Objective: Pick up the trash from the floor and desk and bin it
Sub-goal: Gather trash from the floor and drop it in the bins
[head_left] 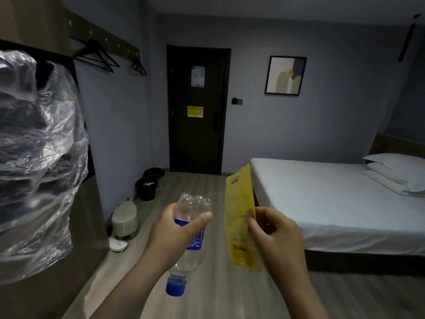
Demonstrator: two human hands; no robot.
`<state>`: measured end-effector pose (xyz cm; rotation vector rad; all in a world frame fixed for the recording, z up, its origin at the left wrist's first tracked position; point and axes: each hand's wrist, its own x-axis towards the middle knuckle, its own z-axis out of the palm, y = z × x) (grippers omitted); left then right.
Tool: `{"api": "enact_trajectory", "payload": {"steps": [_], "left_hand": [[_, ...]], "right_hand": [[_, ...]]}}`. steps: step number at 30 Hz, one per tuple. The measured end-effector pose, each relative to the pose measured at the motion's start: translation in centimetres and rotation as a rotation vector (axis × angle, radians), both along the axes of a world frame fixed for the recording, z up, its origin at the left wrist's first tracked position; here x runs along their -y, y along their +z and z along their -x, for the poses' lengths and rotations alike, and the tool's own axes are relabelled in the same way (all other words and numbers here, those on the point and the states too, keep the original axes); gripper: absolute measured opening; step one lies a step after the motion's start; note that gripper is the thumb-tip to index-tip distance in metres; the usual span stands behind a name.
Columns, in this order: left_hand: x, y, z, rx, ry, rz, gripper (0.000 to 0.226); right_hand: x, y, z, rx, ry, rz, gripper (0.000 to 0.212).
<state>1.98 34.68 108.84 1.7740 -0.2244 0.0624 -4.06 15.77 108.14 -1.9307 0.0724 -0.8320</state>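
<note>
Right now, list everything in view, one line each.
plastic bottle: 1, clear with blue cap and label, held cap-down in left hand
packet: 1, yellow, pinched in right hand
bins: 2, black, on floor beside door
stool: 1, beige, by left wall
door: 1, dark, far wall
hangers: several, black, on wall rail
picture: 1, black frame, far wall
bed: 1, white, right side
pillows: 2, white, on bed
plastic bag: 1, clear, near left
left hand: 1
right hand: 1
</note>
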Motion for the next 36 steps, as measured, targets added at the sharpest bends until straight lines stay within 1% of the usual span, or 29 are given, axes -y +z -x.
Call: {"api": "enact_trajectory", "payload": {"steps": [7,12,15,19,27,36], "left_hand": [[1.6,-1.2,-11.9,-0.05,0.1,0.021,0.057],[1.0,-3.1,-21.3,-0.073,0.148,0.026,0.051],[-0.1,-3.8,-27.8,-0.057,0.152,0.04,0.043],[-3.2,-3.7,-37.1,-0.055,0.189,0.059,0.039],[-6.7,-5.2,-52.9,-0.101,0.215,0.015,0.033],[-5.4,-7.5,-70.7,-0.112,0.289,-0.028,0.032]], "right_hand": [[2.1,-0.3,-12.9,-0.055,0.092,0.033,0.011],[1.9,-1.8,-22.8,-0.096,0.087,0.059,0.012],[0.9,-2.3,-29.4,-0.11,0.084,0.067,0.014],[-1.4,-2.3,-38.5,-0.148,0.085,0.07,0.013],[-4.4,-3.8,-54.1,-0.23,0.104,0.07,0.016],[-3.0,-6.1,-73.5,-0.245,0.105,0.05,0.018]]}}
